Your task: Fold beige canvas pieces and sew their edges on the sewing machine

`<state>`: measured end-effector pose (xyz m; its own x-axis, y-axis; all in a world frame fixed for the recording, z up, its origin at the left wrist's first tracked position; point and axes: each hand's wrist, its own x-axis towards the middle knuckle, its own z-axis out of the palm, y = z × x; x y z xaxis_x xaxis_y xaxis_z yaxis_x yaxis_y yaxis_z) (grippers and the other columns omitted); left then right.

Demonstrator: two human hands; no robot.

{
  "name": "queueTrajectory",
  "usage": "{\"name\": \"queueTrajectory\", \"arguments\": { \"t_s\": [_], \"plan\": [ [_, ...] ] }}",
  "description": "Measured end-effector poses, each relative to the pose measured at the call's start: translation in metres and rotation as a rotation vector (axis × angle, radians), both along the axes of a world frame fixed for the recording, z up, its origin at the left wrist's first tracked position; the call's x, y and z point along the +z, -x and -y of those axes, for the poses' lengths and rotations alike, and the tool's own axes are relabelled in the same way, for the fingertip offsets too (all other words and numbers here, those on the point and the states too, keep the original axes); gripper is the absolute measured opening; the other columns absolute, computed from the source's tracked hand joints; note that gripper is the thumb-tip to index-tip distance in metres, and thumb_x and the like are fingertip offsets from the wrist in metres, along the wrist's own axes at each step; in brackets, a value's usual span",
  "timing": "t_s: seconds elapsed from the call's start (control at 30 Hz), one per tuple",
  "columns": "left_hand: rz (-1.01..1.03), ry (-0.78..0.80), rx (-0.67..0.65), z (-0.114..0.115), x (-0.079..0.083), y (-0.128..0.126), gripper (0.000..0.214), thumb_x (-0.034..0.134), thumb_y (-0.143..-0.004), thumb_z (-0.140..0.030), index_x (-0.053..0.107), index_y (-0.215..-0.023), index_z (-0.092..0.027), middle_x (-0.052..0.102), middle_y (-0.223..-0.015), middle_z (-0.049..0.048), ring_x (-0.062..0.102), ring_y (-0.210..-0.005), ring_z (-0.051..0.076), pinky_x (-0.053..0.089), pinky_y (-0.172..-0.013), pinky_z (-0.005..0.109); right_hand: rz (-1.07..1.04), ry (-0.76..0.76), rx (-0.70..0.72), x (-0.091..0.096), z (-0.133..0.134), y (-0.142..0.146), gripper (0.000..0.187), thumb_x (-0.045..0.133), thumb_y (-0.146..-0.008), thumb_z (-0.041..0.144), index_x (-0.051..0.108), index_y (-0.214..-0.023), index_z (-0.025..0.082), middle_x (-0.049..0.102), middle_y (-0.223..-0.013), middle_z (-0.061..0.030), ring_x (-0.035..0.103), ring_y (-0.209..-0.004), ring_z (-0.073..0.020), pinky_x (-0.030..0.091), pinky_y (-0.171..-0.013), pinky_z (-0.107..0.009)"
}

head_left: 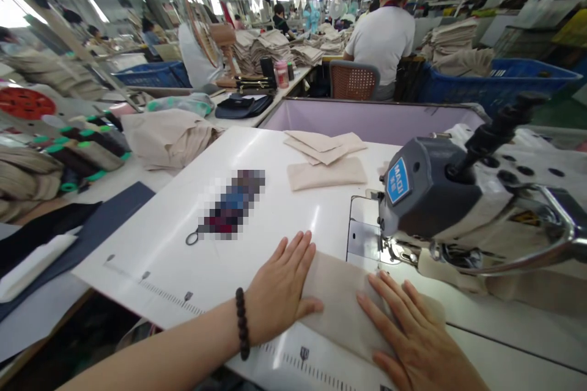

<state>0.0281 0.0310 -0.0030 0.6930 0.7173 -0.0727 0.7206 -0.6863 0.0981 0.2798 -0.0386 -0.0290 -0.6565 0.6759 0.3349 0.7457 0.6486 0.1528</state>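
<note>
Beige fabric [339, 308] pressed flat beneath open left hand [279, 293] and right hand [413, 336], ungripped, beside the presser foot [397, 250], sliding closer risking a needle prick.

A bracelet [243, 324] of round dark beads circles the left wrist [253, 317], at about 7 o'clock in the view. The left forearm [160, 357] is bare, with no sleeve. The left hand [279, 293] and the right hand [413, 336], at about 5 o'clock, wear nothing, and their fingernails [370, 279] are short and unpainted

The folded fabric [342, 305] is plain beige, the sewing machine [424, 189] grey and white, its badge [398, 181] blue, the table [151, 244] white.
</note>
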Motion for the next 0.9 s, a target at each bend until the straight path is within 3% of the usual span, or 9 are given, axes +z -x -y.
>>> {"name": "queueTrajectory", "arguments": {
  "t_s": [0.13,0.4,0.47,0.53,0.6,0.63,0.77,0.9],
  "plan": [
    [-0.02,-0.032,0.022,-0.005,0.0,0.013,0.08,0.038,-0.081,-0.064,0.032,-0.133,-0.004,0.027,-0.141,0.0226,0.022,-0.133,0.03,0.024,-0.105,0.047,-0.024,-0.011,0.003,-0.001,-0.002,-0.001,0.052,0.051,-0.08,0.042,0.048,-0.127,0.021,0.052,-0.127,-0.0122,0.047,-0.117,-0.0282,0.041,-0.089,-0.041],
    [-0.012,-0.108,0.0,-0.008,0.001,0.011,0.082,0.045,-0.078,-0.064,0.032,-0.132,-0.004,0.029,-0.14,0.025,0.024,-0.131,0.035,0.026,-0.102,0.052,-0.052,0.011,-0.025,-0.001,0.0,0.0,0.052,0.052,-0.079,0.042,0.049,-0.125,0.018,0.051,-0.128,-0.0107,0.043,-0.121,-0.0268,0.041,-0.091,-0.039],
    [0.029,-0.178,-0.103,-0.007,0.005,0.008,0.066,0.05,-0.083,-0.051,0.035,-0.13,-0.008,0.032,-0.139,0.0229,0.029,-0.129,0.035,0.027,-0.101,0.053,-0.07,0.005,-0.042,0.002,0.0,0.001,0.049,0.052,-0.079,0.042,0.053,-0.119,0.014,0.052,-0.127,-0.0126,0.042,-0.121,-0.0277,0.04,-0.092,-0.04],
    [0.074,-0.192,-0.306,-0.005,0.01,0.001,0.038,0.044,-0.09,-0.029,0.043,-0.125,-0.014,0.044,-0.132,0.0164,0.041,-0.121,0.028,0.031,-0.101,0.045,-0.069,-0.012,-0.034,0.006,0.0,0.0,0.044,0.051,-0.08,0.042,0.057,-0.111,0.012,0.054,-0.124,-0.0141,0.044,-0.119,-0.0289,0.04,-0.091,-0.043],
    [0.102,-0.143,-0.446,-0.005,0.012,-0.009,0.028,0.035,-0.092,-0.015,0.049,-0.116,-0.015,0.056,-0.118,0.0102,0.052,-0.108,0.019,0.035,-0.099,0.035,-0.052,-0.024,-0.006,0.013,-0.001,-0.002,0.037,0.05,-0.081,0.041,0.06,-0.104,0.014,0.056,-0.122,-0.0134,0.048,-0.115,-0.0288,0.037,-0.092,-0.045],
    [0.11,-0.114,-0.453,-0.007,0.013,-0.015,0.027,0.034,-0.092,-0.014,0.051,-0.114,-0.014,0.059,-0.113,0.0088,0.054,-0.104,0.017,0.036,-0.098,0.033,-0.042,-0.023,0.009,0.016,-0.002,-0.003,0.034,0.05,-0.081,0.039,0.061,-0.103,0.016,0.057,-0.121,-0.0123,0.049,-0.114,-0.0281,0.036,-0.093,-0.045],
    [0.138,-0.147,-0.229,-0.04,0.02,-0.021,0.028,0.039,-0.091,-0.02,0.05,-0.116,-0.014,0.057,-0.116,0.0096,0.049,-0.113,0.02,0.033,-0.1,0.04,-0.039,-0.017,0.032,0.026,-0.008,-0.007,0.028,0.05,-0.081,0.03,0.061,-0.105,0.022,0.062,-0.111,-0.0079,0.057,-0.1,-0.0241,0.037,-0.09,-0.043],
    [0.127,-0.402,0.316,-0.093,0.032,0.009,0.032,0.042,-0.09,-0.027,0.054,-0.114,-0.01,0.047,-0.127,0.0178,0.043,-0.119,0.027,0.032,-0.1,0.045,-0.088,-0.028,0.064,0.024,-0.013,-0.009,0.027,0.047,-0.083,0.027,0.061,-0.105,0.023,0.065,-0.1,-0.0066,0.06,-0.085,-0.019,0.044,-0.077,-0.032]
  ]
}}
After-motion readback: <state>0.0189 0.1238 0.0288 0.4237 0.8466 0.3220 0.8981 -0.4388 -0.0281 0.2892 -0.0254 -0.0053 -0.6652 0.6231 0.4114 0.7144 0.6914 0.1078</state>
